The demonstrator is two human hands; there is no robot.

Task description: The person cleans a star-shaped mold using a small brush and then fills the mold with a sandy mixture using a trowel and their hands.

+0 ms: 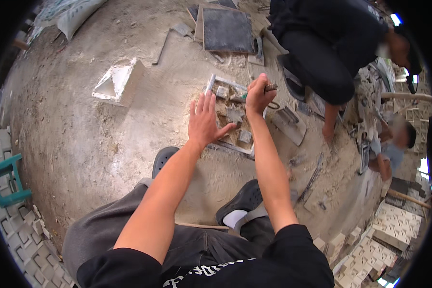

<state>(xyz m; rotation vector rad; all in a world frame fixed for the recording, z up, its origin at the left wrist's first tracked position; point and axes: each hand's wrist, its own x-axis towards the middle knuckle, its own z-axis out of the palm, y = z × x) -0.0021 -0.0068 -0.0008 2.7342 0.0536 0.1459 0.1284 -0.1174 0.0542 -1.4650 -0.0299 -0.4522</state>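
I squat over a square metal mould frame (218, 81) on the sandy ground, filled with grey-brown mortar and small block shapes (245, 136). My left hand (204, 120) lies flat with its fingers spread on the mould's left side, holding nothing. My right hand (258, 94) is clenched around the handle of a tool (270, 88) above the mould's far right edge; the tool's working end is hidden by my fist.
A trowel (289, 124) lies right of the mould. A white cast block (114, 84) sits at the left, a dark slab (227, 30) beyond. Another person in black (329, 48) crouches at the upper right. Stacked patterned blocks (391, 225) line the right and left rims.
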